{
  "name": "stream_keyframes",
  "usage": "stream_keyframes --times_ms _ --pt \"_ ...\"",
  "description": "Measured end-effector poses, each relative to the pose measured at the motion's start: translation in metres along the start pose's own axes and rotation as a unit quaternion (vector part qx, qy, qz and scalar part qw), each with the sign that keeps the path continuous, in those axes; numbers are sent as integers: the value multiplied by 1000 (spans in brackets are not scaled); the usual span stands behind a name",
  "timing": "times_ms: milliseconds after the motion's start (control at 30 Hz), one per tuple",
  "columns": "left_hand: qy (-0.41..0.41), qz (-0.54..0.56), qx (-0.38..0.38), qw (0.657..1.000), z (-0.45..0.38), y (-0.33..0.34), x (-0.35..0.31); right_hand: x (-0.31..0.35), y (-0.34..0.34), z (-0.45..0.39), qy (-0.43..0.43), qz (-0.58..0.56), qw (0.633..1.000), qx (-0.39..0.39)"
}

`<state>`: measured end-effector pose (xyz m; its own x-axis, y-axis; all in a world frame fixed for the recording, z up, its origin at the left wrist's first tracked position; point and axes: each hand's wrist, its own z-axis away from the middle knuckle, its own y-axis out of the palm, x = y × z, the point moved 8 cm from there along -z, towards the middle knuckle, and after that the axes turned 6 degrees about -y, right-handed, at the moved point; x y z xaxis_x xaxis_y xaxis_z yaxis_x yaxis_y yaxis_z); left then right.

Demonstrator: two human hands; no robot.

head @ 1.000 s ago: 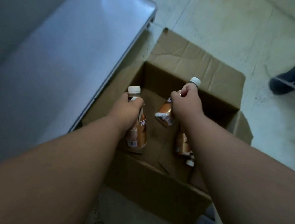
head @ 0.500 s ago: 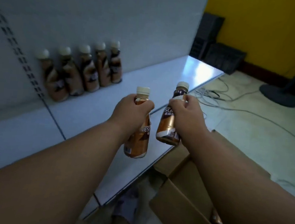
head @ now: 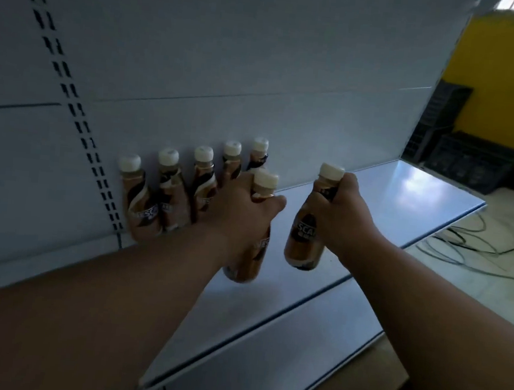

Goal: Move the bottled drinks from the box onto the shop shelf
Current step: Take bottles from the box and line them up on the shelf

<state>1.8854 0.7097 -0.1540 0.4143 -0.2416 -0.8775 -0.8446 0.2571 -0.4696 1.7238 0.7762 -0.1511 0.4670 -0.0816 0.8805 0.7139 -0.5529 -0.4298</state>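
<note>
Five bottles (head: 169, 193) already stand in a row at the back edge of the shelf (head: 404, 201), touching or nearly touching the back panel (head: 260, 70), just to the right of the slotted upright (head: 79, 117). Two more are on their way. The left hand (head: 241, 212) is wrapped around the neck and shoulder of one bottle (head: 250, 256), held upright over the shelf just in front of the right end of the row; its base looks close to the shelf surface, though whether it touches cannot be told. The right hand (head: 341, 214) is closed around the upper part of a second bottle (head: 305, 233), tilted slightly, in the air over the shelf, to the right of the first and apart from it.

As a judgement, the task is partly done: five drinks are placed, and these two are at the point of being set down, most likely extending the row to the right or starting a second line in front. Much of the shelf toward its right edge and front edge is still bare. A corner of the cardboard box (head: 366, 388) shows below the front edge of the shelf, but its inside is out of view, so how many bottles remain cannot be told.
</note>
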Motion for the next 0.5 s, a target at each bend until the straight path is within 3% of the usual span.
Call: stream_keyframes --times_ms 167,300,500 --pt "41 -252 26 967 -69 42 -28 -24 3 -62 -37 19 999 31" --pt "103 -327 7 939 -109 61 -51 -37 -4 -108 -62 62 996 19" --pt "186 -463 27 866 -149 76 -65 -53 10 -160 -104 115 987 35"
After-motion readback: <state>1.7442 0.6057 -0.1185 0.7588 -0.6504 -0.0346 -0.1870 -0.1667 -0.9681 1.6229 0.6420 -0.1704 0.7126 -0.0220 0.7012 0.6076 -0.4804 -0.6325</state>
